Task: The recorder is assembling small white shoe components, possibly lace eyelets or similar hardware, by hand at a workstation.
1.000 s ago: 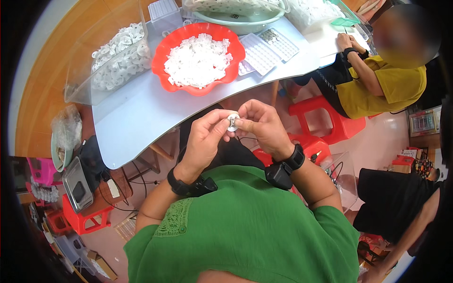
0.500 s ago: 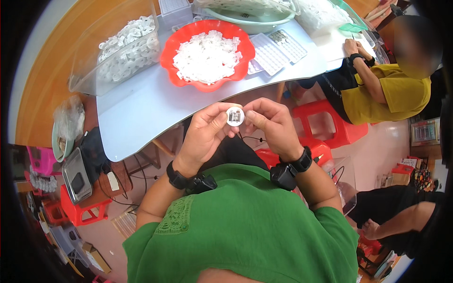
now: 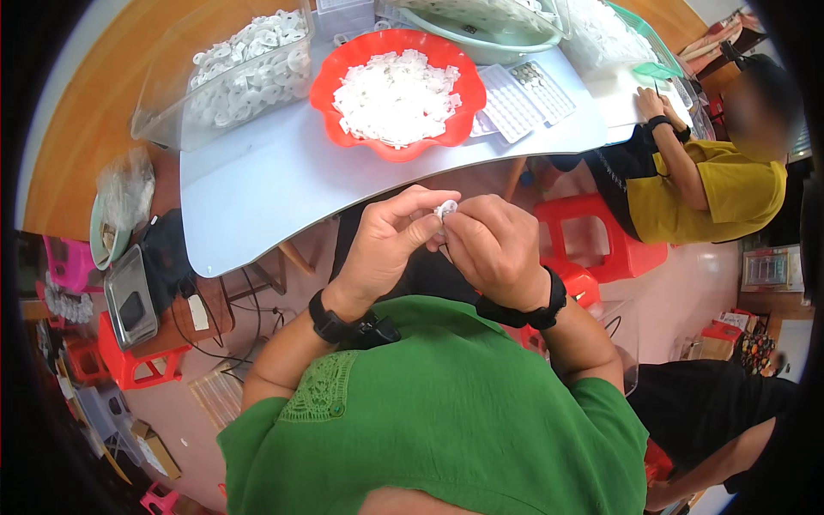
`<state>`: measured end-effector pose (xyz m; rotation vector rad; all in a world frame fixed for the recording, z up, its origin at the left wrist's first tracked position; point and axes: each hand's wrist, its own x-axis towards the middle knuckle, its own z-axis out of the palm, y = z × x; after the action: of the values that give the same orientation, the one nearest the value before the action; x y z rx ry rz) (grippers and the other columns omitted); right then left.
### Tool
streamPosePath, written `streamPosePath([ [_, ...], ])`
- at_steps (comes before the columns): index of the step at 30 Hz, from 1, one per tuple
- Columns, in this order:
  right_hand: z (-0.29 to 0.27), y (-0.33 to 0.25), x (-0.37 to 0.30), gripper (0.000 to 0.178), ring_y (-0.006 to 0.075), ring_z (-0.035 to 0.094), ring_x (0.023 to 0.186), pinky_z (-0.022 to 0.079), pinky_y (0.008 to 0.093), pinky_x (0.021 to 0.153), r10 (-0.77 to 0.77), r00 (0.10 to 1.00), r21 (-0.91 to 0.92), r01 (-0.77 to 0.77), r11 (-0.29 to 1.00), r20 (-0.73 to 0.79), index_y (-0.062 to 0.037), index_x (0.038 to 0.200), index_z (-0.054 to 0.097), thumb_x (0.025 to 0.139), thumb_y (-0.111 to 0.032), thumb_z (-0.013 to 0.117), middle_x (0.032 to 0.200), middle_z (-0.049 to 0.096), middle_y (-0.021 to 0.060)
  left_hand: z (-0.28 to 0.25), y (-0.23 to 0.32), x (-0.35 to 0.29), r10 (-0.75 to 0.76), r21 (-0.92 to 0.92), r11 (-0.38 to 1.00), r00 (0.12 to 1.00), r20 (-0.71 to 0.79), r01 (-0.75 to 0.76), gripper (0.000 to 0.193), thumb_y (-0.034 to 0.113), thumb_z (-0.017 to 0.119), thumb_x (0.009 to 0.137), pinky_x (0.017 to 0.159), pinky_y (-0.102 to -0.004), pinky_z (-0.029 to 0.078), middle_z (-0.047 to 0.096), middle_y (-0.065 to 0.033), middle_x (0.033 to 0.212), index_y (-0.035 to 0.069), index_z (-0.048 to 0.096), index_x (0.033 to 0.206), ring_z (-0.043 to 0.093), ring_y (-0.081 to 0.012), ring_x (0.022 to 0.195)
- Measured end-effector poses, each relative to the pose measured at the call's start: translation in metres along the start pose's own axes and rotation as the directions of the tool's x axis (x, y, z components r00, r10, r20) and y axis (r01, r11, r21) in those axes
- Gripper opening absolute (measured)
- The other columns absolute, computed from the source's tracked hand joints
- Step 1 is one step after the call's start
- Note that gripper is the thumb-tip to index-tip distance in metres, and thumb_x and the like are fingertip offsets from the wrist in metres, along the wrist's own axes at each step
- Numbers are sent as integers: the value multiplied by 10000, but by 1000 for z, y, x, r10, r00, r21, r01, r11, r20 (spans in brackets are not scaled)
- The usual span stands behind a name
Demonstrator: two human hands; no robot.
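Note:
A small round white plastic part [image 3: 445, 208] is held between my two hands, past the table's near edge and over my lap. My left hand [image 3: 382, 245] pinches it with thumb and forefinger from the left. The fingers of my right hand [image 3: 498, 249] are bent and pressed against its right and lower side, covering much of it. The disc is tilted, so its face shows only in part. Nearest beyond my hands is a scalloped red bowl [image 3: 324, 103] heaped with small white plastic pieces [image 3: 396, 94].
A clear bin [image 3: 159, 120] of white round parts stands on the pale blue table [image 3: 240, 197]. White trays [image 3: 513, 107] and a light green basin [image 3: 481, 45] lie beyond the bowl. To the right, a person in yellow [image 3: 721, 193] works at the table, beside a red stool [image 3: 631, 249].
The disc has turned from facing up, metal contacts showing, to a tilted, nearly edge-on position. My right hand has closed in over it with the fingers curled. The view has shifted slightly.

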<state>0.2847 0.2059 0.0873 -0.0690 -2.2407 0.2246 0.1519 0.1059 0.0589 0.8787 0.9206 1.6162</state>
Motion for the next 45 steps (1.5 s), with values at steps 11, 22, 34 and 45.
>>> streamPosePath([
  [11, -2, -5, 0, 209, 231, 534, 540, 442, 325, 472, -68, 998, -8, 68, 998, -16, 31, 804, 563, 610, 42, 640, 692, 533, 93, 9, 1, -4, 162, 136, 978, 987, -13, -159, 264, 52, 598, 883, 681, -220, 483, 522, -43, 972, -19, 603, 1137, 541, -91, 813],
  [22, -1, -6, 0, 224, 240, 540, 543, 431, 329, 472, -30, 1000, 17, 30, 999, 3, 34, 808, 561, 605, 40, 654, 712, 546, 102, 9, 4, -7, 152, 213, 967, 988, -33, -142, 274, 107, 614, 888, 657, -224, 469, 532, -48, 947, -19, 611, 1131, 531, -99, 751],
  [34, -5, 2, 6, 200, 238, 537, 566, 436, 339, 491, -11, 991, 96, -2, 995, 135, 6, 764, 537, 599, 39, 647, 706, 532, 97, 5, 3, -6, 48, 135, 990, 998, -40, -43, 275, 112, 529, 941, 694, -223, 472, 567, -37, 993, -28, 574, 1173, 548, -92, 812],
  [45, -9, -7, -4, 75, 125, 556, 590, 421, 249, 502, 581, 805, 465, -563, 683, 120, 18, 846, 575, 796, 46, 623, 717, 579, 67, 0, -1, 0, -49, -244, 969, 999, -1, 47, 285, 115, 488, 962, 720, -233, 483, 605, -42, 1017, -22, 544, 1206, 568, -84, 859],
])
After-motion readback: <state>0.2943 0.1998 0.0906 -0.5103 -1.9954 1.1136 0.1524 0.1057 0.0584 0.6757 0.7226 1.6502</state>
